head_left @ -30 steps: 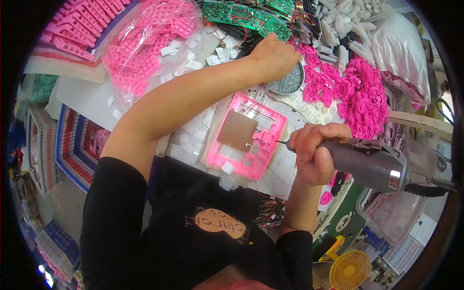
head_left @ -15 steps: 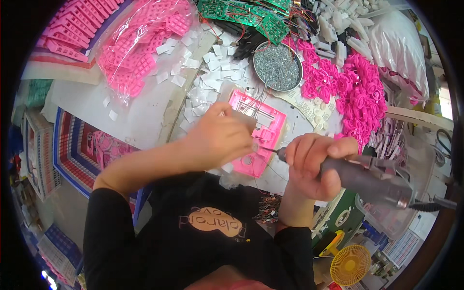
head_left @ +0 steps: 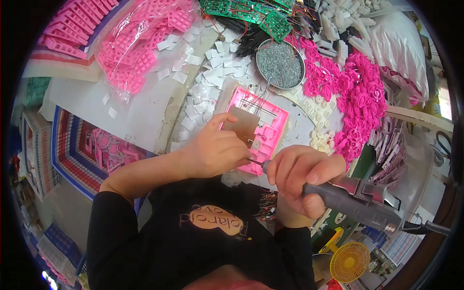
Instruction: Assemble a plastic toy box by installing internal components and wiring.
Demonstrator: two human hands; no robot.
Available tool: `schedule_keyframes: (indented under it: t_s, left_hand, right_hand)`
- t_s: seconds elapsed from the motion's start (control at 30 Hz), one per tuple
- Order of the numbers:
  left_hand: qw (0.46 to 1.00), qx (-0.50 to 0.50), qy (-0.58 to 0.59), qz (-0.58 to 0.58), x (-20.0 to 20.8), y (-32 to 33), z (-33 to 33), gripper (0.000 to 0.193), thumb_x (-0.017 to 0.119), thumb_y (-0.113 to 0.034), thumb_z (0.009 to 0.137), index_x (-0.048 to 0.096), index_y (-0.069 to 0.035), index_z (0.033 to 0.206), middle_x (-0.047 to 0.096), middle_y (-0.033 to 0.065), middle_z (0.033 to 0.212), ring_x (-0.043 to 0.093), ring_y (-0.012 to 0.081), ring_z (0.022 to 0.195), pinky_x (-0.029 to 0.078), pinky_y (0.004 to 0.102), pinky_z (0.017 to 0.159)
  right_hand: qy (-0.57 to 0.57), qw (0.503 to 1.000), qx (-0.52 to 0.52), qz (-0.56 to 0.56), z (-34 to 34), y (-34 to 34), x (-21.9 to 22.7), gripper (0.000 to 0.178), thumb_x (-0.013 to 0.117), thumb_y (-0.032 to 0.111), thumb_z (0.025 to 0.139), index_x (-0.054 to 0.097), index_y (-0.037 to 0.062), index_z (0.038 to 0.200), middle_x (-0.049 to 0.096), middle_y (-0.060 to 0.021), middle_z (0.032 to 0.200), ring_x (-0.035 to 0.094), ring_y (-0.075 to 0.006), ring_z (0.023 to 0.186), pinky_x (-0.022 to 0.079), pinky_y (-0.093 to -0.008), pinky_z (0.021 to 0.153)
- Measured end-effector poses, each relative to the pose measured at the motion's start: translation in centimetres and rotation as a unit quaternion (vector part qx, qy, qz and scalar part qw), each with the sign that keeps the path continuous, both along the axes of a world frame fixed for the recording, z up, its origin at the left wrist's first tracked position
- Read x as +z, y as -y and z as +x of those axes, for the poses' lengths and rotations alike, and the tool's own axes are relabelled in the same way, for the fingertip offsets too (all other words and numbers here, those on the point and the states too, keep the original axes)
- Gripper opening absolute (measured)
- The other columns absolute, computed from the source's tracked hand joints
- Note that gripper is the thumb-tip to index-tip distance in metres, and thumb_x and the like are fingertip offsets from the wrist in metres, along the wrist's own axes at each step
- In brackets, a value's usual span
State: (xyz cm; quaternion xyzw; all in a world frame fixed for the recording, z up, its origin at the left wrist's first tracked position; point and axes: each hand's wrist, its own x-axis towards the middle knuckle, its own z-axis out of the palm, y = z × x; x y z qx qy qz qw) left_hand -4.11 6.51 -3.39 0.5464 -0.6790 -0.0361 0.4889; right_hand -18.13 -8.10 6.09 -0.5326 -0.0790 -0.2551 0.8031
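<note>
Moved: since the first frame the left hand [head_left: 217, 147] has come from the metal bowl [head_left: 304, 71] to the pink case [head_left: 265, 137]; since the middle frame the electric screwdriver [head_left: 355, 205] has shifted lower, and the brown board [head_left: 242, 124] is less covered.
Pink case: it lies slanted on the table [head_left: 140, 113], in front of the person; the brown board sits inside, on its left part.
Left hand fingers: bent and close together near the lower part of the case, with one finger stretched out over the left edge of the board; whether they pinch a small piece, one cannot tell.
Right hand fingers: the right hand [head_left: 304, 176] has them clamped around the front of the screwdriver; its bit [head_left: 255, 162] points left and meets the left fingertips, contact not certain.
Case edges: the lower edge is near the shirt [head_left: 169, 208]; the upper corner is near the bowl, which is filled with screws [head_left: 279, 63].
Room: a narrow bare strip lies right of the case, before the white round pieces [head_left: 321, 140]; on the left, white squares [head_left: 220, 72] are scattered; a wider bare area is farther left.
Farther: pink rings [head_left: 362, 96] in a heap at right, green circuit boards [head_left: 275, 26] at the top, bagged pink parts [head_left: 130, 53] at upper left.
Writing: large letters, upside down, are on the shirt; the paper [head_left: 303, 104] beside the bowl bears small print, too fine to read.
</note>
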Motion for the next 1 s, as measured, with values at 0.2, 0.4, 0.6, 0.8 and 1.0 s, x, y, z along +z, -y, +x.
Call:
schedule_keyframes:
  t_s: [0.2, 0.4, 0.6, 0.8, 1.0]
  left_hand:
    - [1.0, -0.003, 0.018, -0.015, -0.3, 0.3, 0.3, 0.024, 0.082, -0.011, 0.077, 0.066, -0.006, 0.095, 0.068, 0.0011, 0.087, 0.063, 0.017, 0.07, 0.044, 0.0537, 0.1]
    - [1.0, -0.004, 0.007, -0.028, 0.6, 0.8, 0.8, 0.022, 0.081, -0.011, 0.08, 0.067, -0.005, 0.097, 0.07, 0.0015, 0.09, 0.064, 0.0163, 0.07, 0.044, 0.0539, 0.102]
    - [0.999, 0.009, -0.007, -0.043, 0.0, 0.4, 0.2, 0.023, 0.08, -0.011, 0.08, 0.068, -0.004, 0.099, 0.071, 0.002, 0.091, 0.064, 0.0159, 0.069, 0.044, 0.0546, 0.102]
    - [0.999, -0.004, -0.005, -0.042, -0.1, 0.2, 0.2, 0.024, 0.082, -0.01, 0.078, 0.068, -0.005, 0.097, 0.07, 0.0023, 0.088, 0.064, 0.0158, 0.068, 0.044, 0.0556, 0.103]
    - [0.999, 0.011, 0.001, -0.049, -0.8, 0.2, 0.0, 0.02, 0.08, -0.012, 0.08, 0.066, -0.009, 0.093, 0.068, 0.0005, 0.088, 0.064, 0.0151, 0.07, 0.043, 0.0547, 0.105]
  right_hand:
    - [-0.044, 0.997, -0.053, -0.017, 0.0, -1.4, -0.1, 0.032, 0.073, 0.019, 0.089, 0.054, 0.0103, 0.114, 0.056, -0.0034, 0.065, 0.054, -0.0194, 0.057, 0.05, -0.0379, 0.062]
    - [-0.007, 0.997, -0.072, -0.003, -0.2, -0.5, -0.2, 0.03, 0.072, 0.021, 0.091, 0.052, 0.0097, 0.111, 0.054, -0.0032, 0.062, 0.051, -0.0186, 0.054, 0.049, -0.0369, 0.059]
    - [0.036, 0.999, -0.032, -0.006, -0.3, 0.2, 1.2, 0.029, 0.07, 0.018, 0.092, 0.052, 0.007, 0.111, 0.054, -0.0033, 0.06, 0.053, -0.019, 0.054, 0.05, -0.0361, 0.056]
    - [0.02, 1.0, -0.007, -0.019, -0.4, -0.1, 0.4, 0.031, 0.07, 0.017, 0.091, 0.052, 0.0075, 0.115, 0.058, -0.0052, 0.066, 0.056, -0.0202, 0.058, 0.052, -0.0383, 0.061]
    - [-0.014, 1.0, -0.018, -0.009, -0.2, -0.7, 0.1, 0.03, 0.069, 0.016, 0.091, 0.052, 0.0078, 0.115, 0.057, -0.0062, 0.067, 0.056, -0.0203, 0.061, 0.051, -0.0398, 0.065]
